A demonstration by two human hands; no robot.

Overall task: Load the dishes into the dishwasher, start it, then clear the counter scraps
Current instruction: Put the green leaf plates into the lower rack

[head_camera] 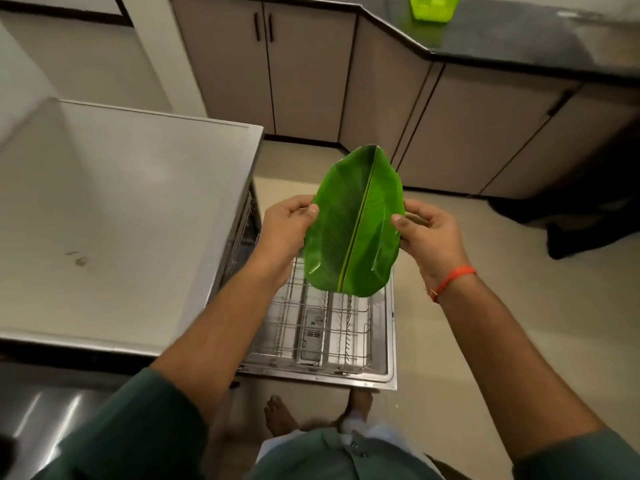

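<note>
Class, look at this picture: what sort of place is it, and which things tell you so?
Most likely a home kitchen: an open dishwasher with a wire rack, a dark counter, and cabinets beneath it.

A home kitchen: cabinets [304, 74] at 12 o'clock, dark surface [519, 36] at 1, open dishwasher [389, 341] at centre.

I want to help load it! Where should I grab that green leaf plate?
Grip the leaf-shaped plate by its two long side edges, coming in from left and right, as the left hand and right hand do now. It looks thin and flat, so thumb in front, fingers behind.
</note>
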